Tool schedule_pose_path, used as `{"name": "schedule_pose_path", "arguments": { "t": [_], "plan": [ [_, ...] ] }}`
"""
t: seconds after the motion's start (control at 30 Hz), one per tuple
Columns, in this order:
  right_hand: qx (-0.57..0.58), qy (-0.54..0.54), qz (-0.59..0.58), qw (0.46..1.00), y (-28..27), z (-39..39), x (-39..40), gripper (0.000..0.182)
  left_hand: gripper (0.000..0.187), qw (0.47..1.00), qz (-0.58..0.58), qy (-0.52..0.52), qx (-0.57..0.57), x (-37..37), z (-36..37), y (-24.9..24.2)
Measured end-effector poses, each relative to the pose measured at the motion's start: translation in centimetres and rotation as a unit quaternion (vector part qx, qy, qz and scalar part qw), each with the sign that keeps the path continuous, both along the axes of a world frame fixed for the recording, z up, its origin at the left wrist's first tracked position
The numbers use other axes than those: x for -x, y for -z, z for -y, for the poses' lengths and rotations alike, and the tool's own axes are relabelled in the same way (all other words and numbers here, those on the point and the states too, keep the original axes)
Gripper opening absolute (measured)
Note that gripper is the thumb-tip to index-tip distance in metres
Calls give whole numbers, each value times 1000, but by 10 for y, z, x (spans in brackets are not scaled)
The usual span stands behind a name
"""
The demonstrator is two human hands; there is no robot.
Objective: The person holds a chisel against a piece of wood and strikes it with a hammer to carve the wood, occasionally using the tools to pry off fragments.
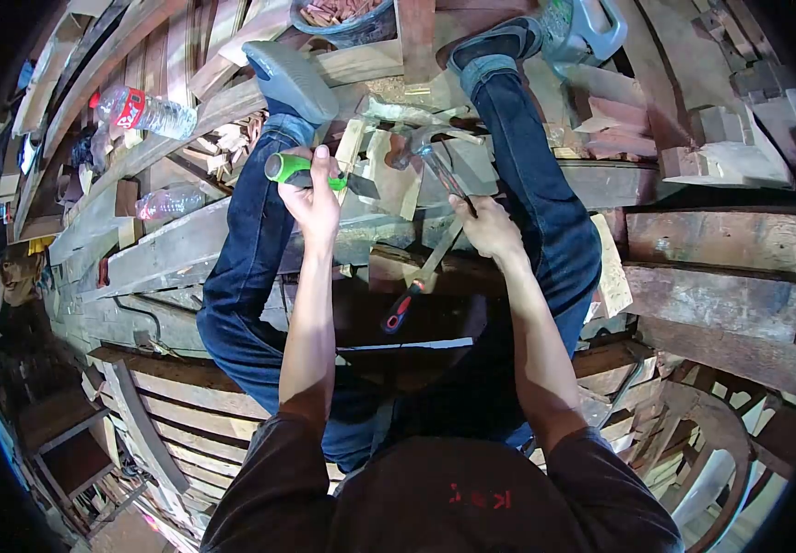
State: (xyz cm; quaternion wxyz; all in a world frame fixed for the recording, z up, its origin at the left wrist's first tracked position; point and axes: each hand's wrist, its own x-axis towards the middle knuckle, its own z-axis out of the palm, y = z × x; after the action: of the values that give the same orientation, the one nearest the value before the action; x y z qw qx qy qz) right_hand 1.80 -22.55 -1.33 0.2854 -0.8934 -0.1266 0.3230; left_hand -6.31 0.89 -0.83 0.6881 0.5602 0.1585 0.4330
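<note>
My left hand is closed around a green-handled chisel, thumb along the handle. Its dark flat blade points right, over light wood pieces between my feet. In my right hand is the shaft of a claw hammer. The hammer's metal head is just right of the chisel blade, apart from it. Below the hands, a file with a red and black handle lies slanted across a wooden piece, its far end close to my right hand.
Plastic bottles lie on planks at the left. A tub of wood chips and a pale blue jug stand at the far side. Stacked boards fill the right, and a curved wooden frame is lower right.
</note>
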Motion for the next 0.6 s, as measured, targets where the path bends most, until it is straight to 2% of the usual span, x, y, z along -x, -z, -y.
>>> {"name": "schedule_pose_path", "arguments": {
  "t": [0.27, 0.43, 0.6],
  "plan": [
    [3, 4, 19, 1000, 1, 0, 1, 58, 16, 1000, 1, 5, 10, -4, 1, 2],
    [-15, 15, -9, 1000, 7, 2, 0, 58, 14, 999, 14, 30, -15, -6, -2, -2],
    [-21, 23, -9, 999, 9, 2, 0, 59, 16, 999, 12, 40, 17, -4, 0, -6]
  ]
}}
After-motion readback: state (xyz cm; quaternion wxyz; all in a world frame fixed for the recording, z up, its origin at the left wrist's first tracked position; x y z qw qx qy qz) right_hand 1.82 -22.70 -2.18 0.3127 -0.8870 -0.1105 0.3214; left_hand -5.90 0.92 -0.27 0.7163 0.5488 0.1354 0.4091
